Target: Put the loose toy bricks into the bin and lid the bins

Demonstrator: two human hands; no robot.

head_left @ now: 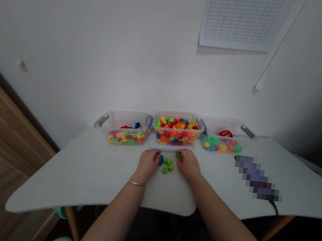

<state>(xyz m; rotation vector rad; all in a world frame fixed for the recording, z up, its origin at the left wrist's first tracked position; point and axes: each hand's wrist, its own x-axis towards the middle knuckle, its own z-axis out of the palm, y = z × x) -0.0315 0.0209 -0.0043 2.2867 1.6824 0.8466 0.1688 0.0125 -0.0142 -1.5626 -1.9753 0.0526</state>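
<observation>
Just in front of the middle plastic bin (pixel 176 114), both hands work close together on the white table (pixel 98 163). The left hand (pixel 147 164) lies curled, its fingertips (pixel 156 158) touching or just beside a blue toy building block (pixel 161 160); whether that grip is closed on the block, I cannot tell. The right hand (pixel 187 164) reaches toward the same spot, its fingertips (pixel 181 152) at a small green block (pixel 178 154), and its grip is also unclear at this size. Between the hands, nearer the table's edge than the bin, a few more green blocks (pixel 167 165) lie loosely clustered. The middle bin stands on a white tray (pixel 172 147), heaped with mixed bright blocks (pixel 175 132). To its left sits a clear bin (pixel 127 119) of flatter coloured pieces (pixel 125 136); to its right, a clear bin (pixel 222 125) of round pastel pieces (pixel 220 145).
</observation>
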